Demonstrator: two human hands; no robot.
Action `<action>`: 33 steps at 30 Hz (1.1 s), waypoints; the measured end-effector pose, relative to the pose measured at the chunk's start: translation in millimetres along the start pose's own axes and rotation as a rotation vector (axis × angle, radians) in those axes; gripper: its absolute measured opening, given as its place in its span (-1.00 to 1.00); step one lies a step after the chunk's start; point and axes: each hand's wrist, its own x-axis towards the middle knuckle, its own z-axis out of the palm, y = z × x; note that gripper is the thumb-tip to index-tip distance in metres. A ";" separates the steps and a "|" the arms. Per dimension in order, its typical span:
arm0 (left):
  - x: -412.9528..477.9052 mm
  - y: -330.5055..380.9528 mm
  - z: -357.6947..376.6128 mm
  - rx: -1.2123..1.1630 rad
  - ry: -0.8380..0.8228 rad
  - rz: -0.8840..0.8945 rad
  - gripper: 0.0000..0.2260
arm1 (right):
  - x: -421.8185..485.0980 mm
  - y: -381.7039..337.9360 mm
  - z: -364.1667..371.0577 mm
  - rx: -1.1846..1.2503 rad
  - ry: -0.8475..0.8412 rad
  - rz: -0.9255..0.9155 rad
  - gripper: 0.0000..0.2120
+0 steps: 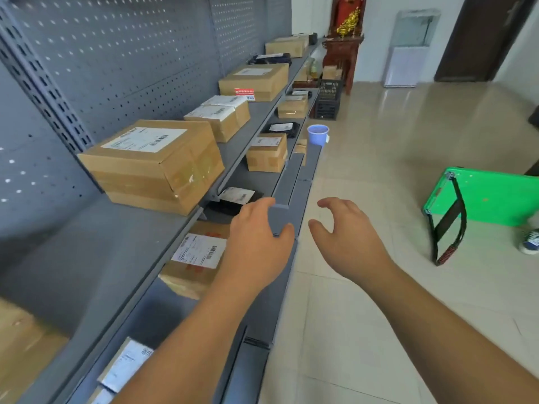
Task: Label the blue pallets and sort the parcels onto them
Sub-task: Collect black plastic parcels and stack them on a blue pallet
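View from the head, looking down on two bare forearms stretched out beside grey metal shelving (pixel 73 258) stocked with parcels. The left hand (pixel 256 246) and right hand (pixel 347 237) are apart, side by side and empty, fingers loosely curved as if about to take hold. Just below and left of the left hand, on a lower shelf, sits a brown cardboard parcel (pixel 198 253) with a white shipping label, partly hidden by the wrist. Just beyond the left fingertips lies a black plastic mailer bag (pixel 230 204); further up and left of that hand sits a large taped carton (pixel 151 164). No blue pallet is in view. The brown cardboard parcel looks stiff and probably fairly light; its taped faces may be slick, so a hand on each opposite side, or under the bottom edge, seems the safest hold. Well apart to the right of the right hand, a green flat cart (pixel 490 199) lies on the tiled floor (pixel 364 316)
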 end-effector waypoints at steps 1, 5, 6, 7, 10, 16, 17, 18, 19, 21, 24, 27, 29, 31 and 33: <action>12.3 -1.2 4.8 -0.004 -0.015 0.012 -0.49 | 8.4 3.0 1.7 -0.003 0.010 0.020 -0.56; 58.2 -1.3 26.3 -0.024 -0.064 0.048 -0.51 | 41.7 17.5 8.8 -0.017 0.040 0.085 -0.55; 67.6 -0.6 32.2 -0.026 -0.081 0.049 -0.51 | 49.3 21.7 9.9 -0.012 0.041 0.104 -0.56; 77.0 -0.1 38.4 -0.029 -0.100 0.049 -0.51 | 56.7 26.5 10.9 -0.005 0.044 0.120 -0.56; 107.1 0.7 61.5 -0.023 -0.152 0.045 -0.51 | 81.7 44.8 11.5 0.003 0.057 0.161 -0.55; 170.3 17.6 123.4 -0.035 -0.199 0.068 -0.55 | 140.2 98.0 5.4 0.002 0.048 0.213 -0.57; 181.5 22.9 134.9 -0.029 -0.207 0.067 -0.53 | 151.5 108.1 3.4 0.005 0.041 0.214 -0.57; 192.6 28.9 145.8 -0.027 -0.212 0.064 -0.53 | 163.6 118.1 0.6 0.006 0.033 0.214 -0.57; 203.7 35.2 156.0 -0.026 -0.215 0.061 -0.53 | 175.8 127.9 -3.0 0.007 0.026 0.212 -0.57; 225.3 48.7 173.7 -0.014 -0.222 0.053 -0.52 | 201.0 145.3 -12.6 0.013 0.010 0.214 -0.57; 256.1 66.9 198.0 0.005 -0.222 0.052 -0.51 | 240.8 168.2 -28.5 0.015 -0.025 0.197 -0.57; 284.3 78.3 218.4 0.001 -0.207 0.032 -0.52 | 279.1 188.3 -39.9 -0.002 -0.050 0.160 -0.58; 300.6 80.2 228.3 0.001 -0.208 0.020 -0.53 | 301.5 199.3 -42.7 -0.001 -0.064 0.160 -0.59; 316.4 77.9 234.3 0.011 -0.212 0.001 -0.52 | 320.7 207.0 -40.7 0.009 -0.088 0.164 -0.59; 332.9 71.6 238.9 0.028 -0.206 -0.022 -0.50 | 339.3 211.9 -34.4 0.017 -0.116 0.156 -0.59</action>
